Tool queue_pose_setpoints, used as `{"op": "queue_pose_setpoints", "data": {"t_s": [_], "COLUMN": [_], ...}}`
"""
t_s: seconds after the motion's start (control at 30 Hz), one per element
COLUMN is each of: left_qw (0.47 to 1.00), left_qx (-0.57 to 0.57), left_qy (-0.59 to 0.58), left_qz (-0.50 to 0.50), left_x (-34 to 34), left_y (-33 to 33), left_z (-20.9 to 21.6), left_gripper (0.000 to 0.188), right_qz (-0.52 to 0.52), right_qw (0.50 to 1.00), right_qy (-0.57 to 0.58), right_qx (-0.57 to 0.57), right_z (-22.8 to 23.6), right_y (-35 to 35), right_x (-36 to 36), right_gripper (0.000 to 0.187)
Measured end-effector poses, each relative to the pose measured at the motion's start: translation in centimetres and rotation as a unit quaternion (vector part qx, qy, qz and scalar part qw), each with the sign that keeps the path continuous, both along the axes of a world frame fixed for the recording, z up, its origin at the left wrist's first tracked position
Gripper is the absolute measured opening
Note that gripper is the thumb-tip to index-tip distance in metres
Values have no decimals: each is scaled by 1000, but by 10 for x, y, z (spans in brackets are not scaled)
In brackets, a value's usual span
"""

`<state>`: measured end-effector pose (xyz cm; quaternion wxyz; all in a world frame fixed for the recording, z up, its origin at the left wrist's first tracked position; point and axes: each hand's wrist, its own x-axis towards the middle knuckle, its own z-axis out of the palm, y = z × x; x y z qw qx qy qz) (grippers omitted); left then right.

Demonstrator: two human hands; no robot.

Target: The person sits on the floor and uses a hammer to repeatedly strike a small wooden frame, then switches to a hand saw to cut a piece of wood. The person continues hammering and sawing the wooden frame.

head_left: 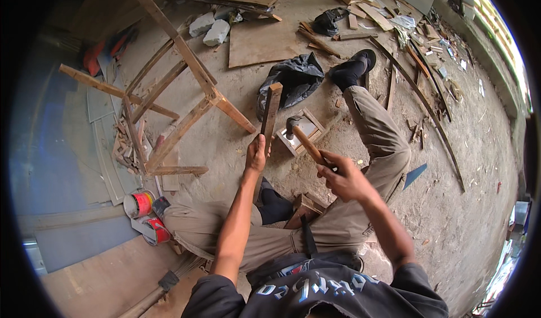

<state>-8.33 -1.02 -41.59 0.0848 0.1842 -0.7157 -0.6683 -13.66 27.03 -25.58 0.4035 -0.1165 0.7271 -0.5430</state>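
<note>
My left hand point(257, 153) is wrapped round the lower end of a short wooden batten point(271, 110), which points away from me. In my right hand point(345, 176) is a hammer point(308, 145), gripped by its wooden handle. The dark hammer head lies just right of the batten; whether the two touch I cannot tell. Beyond the hammer, a small wooden box-like frame point(316, 126) with a pale inside rests on the ground, partly hidden by the hammer. A crumpled black plastic bag point(307, 74) lies behind the batten.
A bare wooden chair-like frame point(186, 60) stands at left. Two red-and-white cans point(142, 203) sit by my left knee. Plywood point(262, 42), white blocks point(217, 32) and scrap wood lie farther off. Long curved strips point(417, 95) and a blue triangular piece point(415, 175) lie at right.
</note>
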Motion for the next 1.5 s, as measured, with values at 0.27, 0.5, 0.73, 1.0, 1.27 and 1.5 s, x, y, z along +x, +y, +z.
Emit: {"op": "queue_pose_setpoints", "data": {"t_s": [0.27,0.5,0.73,1.0,1.27,1.5], "left_qw": [991,983,988,986,989,984], "left_qx": [-73,-84,-36,-47,-8,-87], "left_qy": [96,129,114,147,134,49], "left_qz": [-49,-97,-94,-60,-61,-145], "left_x": [27,33,34,30,28,54], "left_y": [34,49,45,38,36,15], "left_z": [8,17,15,10,8,-31], "left_gripper": [54,52,48,49,45,45], "right_qz": [245,321,282,344,239,254], "right_qw": [953,906,915,893,928,949], "right_qy": [36,-72,-83,5,-85,-76], "right_qx": [174,266,276,291,274,169], "right_z": [115,158,158,167,176,167], "right_y": [24,10,-3,-17,-19,-2], "right_x": [-83,-113,-106,-111,-119,-108], "right_gripper": [47,44,42,34,42,38]}}
